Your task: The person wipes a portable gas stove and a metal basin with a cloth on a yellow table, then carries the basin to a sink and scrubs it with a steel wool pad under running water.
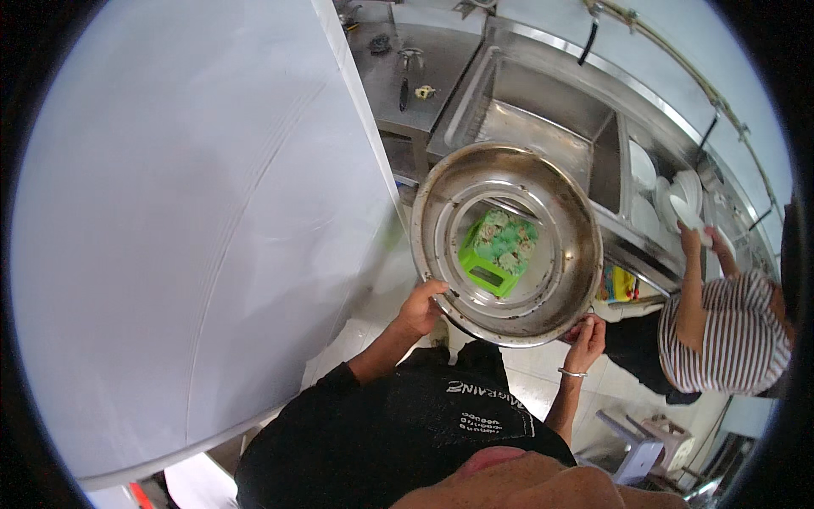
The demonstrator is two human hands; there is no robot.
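My left hand grips the near left rim of a large round stainless steel basin, thumb over the edge. At the near right rim, my right hand, with a bracelet at its wrist, pinches the basin. Brown specks mark the basin's inner wall. Within its pale round middle shows a bright green plastic item with a slotted side and a patterned green-and-cream top. I cannot tell whether this lies in the basin or is seen through it.
Beyond the basin stands a stainless steel sink. Utensils lie on the metal counter. A large white panel fills the left. A person in a striped shirt handles white dishes at right. Plastic stools stand behind.
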